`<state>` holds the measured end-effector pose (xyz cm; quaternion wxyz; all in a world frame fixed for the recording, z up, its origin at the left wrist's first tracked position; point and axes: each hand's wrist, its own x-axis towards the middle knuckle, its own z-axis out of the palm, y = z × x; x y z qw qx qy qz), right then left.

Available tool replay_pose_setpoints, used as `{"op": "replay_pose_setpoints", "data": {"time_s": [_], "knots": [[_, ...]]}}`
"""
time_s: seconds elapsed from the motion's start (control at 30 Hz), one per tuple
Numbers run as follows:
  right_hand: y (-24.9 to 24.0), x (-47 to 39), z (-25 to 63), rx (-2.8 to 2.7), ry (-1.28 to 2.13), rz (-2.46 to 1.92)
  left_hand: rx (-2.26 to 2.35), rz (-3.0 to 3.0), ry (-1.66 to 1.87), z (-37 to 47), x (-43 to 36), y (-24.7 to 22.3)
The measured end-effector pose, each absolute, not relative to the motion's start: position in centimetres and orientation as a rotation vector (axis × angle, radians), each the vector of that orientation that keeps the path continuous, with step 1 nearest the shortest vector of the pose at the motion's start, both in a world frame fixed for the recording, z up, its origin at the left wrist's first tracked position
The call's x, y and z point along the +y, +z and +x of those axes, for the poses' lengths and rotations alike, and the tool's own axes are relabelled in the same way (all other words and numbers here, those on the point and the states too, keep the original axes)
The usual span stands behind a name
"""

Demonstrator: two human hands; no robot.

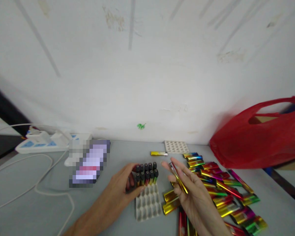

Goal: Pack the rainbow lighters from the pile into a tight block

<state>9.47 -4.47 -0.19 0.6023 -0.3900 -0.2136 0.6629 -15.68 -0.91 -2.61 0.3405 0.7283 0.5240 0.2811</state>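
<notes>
A white tray (148, 205) with rows of round pockets lies on the table, its far rows filled with upright black-topped tubes (147, 173) with coloured metallic bodies. My left hand (124, 188) curls around the tray's left side, thumb in front of the tubes and fingers behind; whether it presses on tray or tubes is partly hidden. To the right of the tray my right hand (191, 186), palm turned up, pinches a slim shiny gold tube (179, 178) held at a slant. Beneath and beyond that hand lies a loose pile of metallic coloured tubes (227, 209).
Against the wall lies a second white tray (176, 147), with a single yellow tube (158, 153) beside it. A red plastic bag (250, 144) stands at the right. On the left are a power strip (46, 142), white cables (49, 194) and a blurred-out phone (90, 164).
</notes>
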Motion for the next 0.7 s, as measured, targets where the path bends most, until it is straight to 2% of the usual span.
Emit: {"op": "replay_pose_setpoints", "data": {"time_s": [0.47, 0.7], "knots": [[-1.0, -4.5, 9.1, -0.424, 1.752, -0.629, 1.492, 1.981, 0.827, -15.0, -1.4, -2.4], [-1.1, -4.4, 8.9, -0.388, 1.768, -0.629, 1.577, 2.062, 0.777, -14.9, -2.1, -2.4]]}}
